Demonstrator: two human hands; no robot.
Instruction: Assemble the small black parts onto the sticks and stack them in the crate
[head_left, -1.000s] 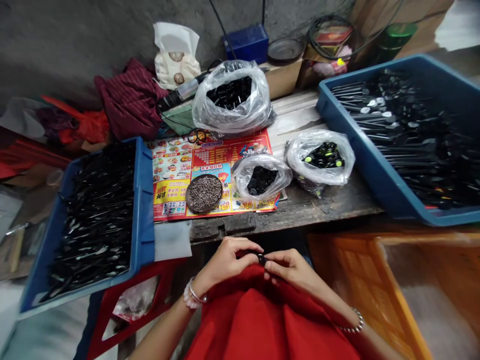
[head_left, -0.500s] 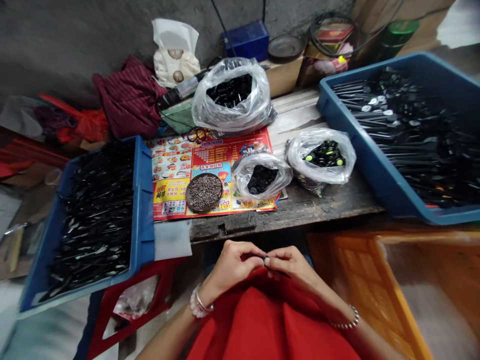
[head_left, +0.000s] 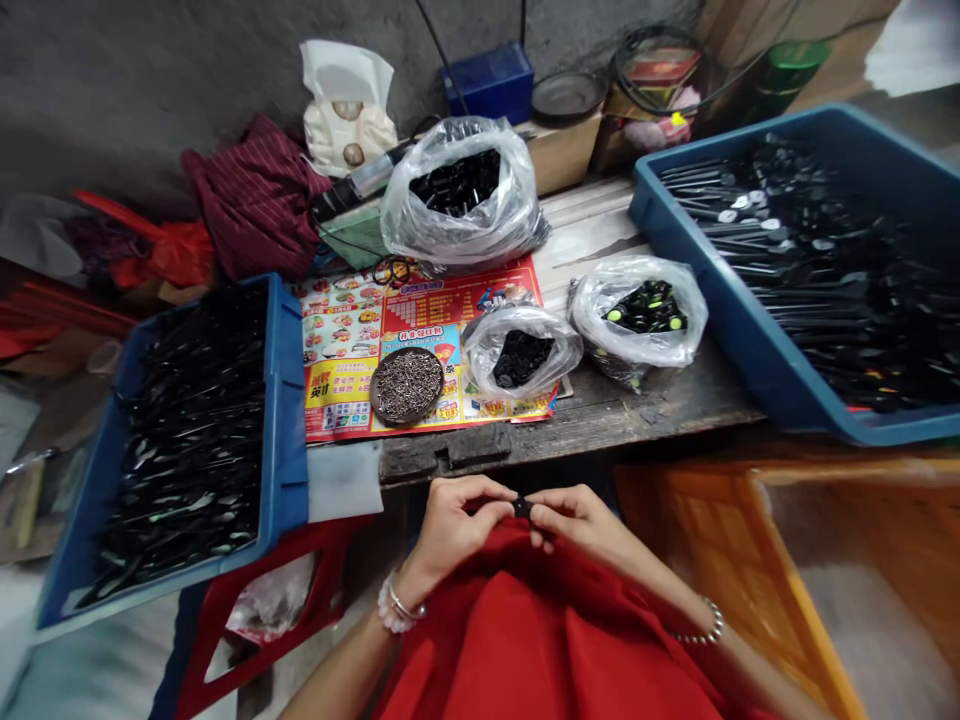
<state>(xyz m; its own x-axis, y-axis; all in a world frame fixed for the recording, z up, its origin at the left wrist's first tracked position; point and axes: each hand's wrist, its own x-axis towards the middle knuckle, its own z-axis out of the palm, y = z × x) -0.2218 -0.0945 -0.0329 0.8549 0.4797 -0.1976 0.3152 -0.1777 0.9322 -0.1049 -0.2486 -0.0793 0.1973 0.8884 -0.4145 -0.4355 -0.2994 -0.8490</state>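
Observation:
Over the red cloth on my lap, my left hand [head_left: 463, 515] and my right hand [head_left: 574, 515] meet fingertip to fingertip. Both are closed in a pinch on one small black part [head_left: 522, 507], which shows between them; its exact kind is too small to make out. Beyond them on the wooden bench [head_left: 637, 420] stand a small plastic bag [head_left: 487, 375] of black round pieces and another bag [head_left: 694, 330] of black pieces with yellow-green dots. A round dark dish [head_left: 409, 418] of small metal screws lies on a printed flyer [head_left: 341, 350].
At left is a blue bin [head_left: 289, 400] full of long black parts. A larger blue bin [head_left: 750, 330] with black long-handled parts stands at right, above an orange crate [head_left: 795, 590]. A big plastic bag [head_left: 420, 235] of black pieces sits farther back.
My hands have shifted slightly left and their fingers have moved apart a little. More of the black part now shows between the fingertips.

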